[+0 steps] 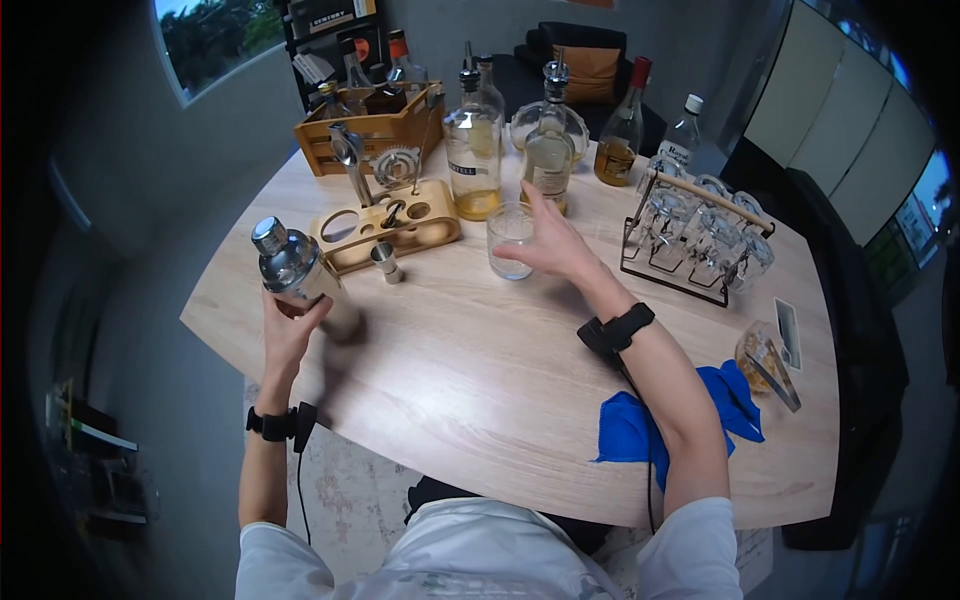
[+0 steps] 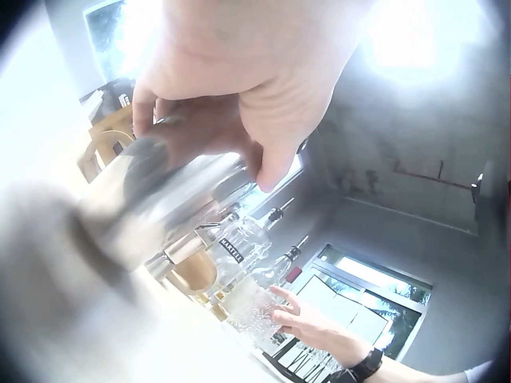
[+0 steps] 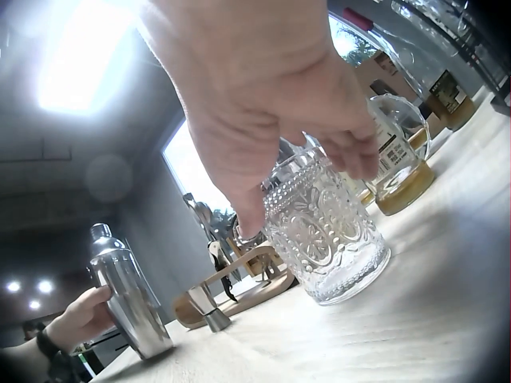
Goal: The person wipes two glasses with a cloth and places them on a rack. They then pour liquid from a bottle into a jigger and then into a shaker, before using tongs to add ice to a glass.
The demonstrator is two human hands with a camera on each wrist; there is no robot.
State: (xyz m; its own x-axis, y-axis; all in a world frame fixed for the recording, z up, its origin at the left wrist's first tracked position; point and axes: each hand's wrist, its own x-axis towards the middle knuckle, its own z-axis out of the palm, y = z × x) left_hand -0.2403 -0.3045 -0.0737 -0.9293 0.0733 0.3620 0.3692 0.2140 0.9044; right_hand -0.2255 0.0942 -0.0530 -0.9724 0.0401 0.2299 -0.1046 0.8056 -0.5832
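Observation:
On the left of the table my left hand [image 1: 288, 335] grips a silver cocktail shaker [image 1: 290, 262], its fingers curled round the body; the right wrist view shows the shaker [image 3: 134, 307] upright. Near the middle, my right hand [image 1: 556, 245] is at a clear patterned glass [image 1: 510, 262]. Thumb and fingers lie on opposite sides of the upper part of the glass [image 3: 327, 231], seen in the right wrist view, and its base stands on the table. A small metal jigger [image 1: 386, 264] stands between shaker and glass.
Behind are a wooden bar-tool stand [image 1: 345, 257], a wooden crate [image 1: 320, 150] of bottles, and several bottles, including a Martell bottle [image 1: 474, 160]. At right are a glass rack [image 1: 675, 287], a blue cloth [image 1: 625, 430], and a jar with tongs [image 1: 752, 365].

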